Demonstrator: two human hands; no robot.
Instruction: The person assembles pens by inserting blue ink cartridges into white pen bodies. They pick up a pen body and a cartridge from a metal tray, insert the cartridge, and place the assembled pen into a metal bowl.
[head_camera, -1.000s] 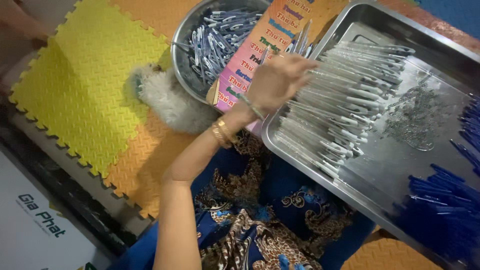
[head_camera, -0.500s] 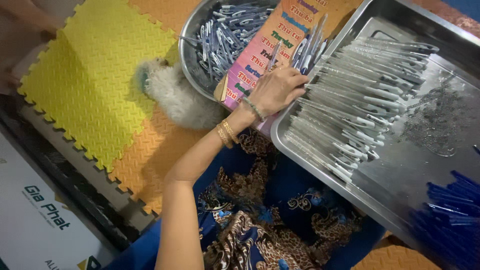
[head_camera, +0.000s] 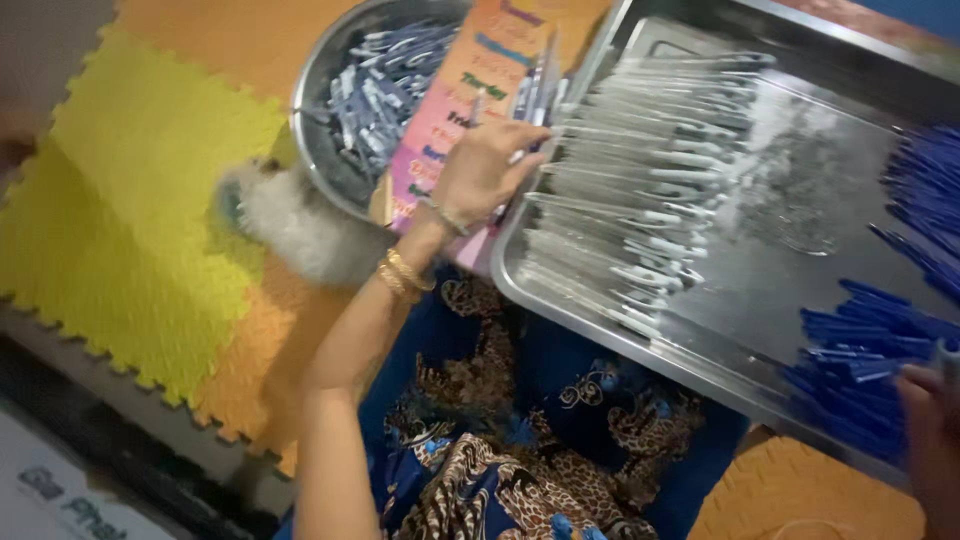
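My left hand (head_camera: 485, 170) pinches several clear pen barrels (head_camera: 535, 85) at the tray's (head_camera: 560, 310) ten o'clock edge; many lie stacked there. My right hand (head_camera: 930, 420), grip unclear, touches blue refills (head_camera: 860, 350) at four o'clock, plenty remaining.

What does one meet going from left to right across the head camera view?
Yellow foam puzzle mat → fluffy white tuft → round metal bowl of grey-blue pen parts → left hand → rows of clear pen barrels in the large steel tray → pile of blue pen pieces → right hand.
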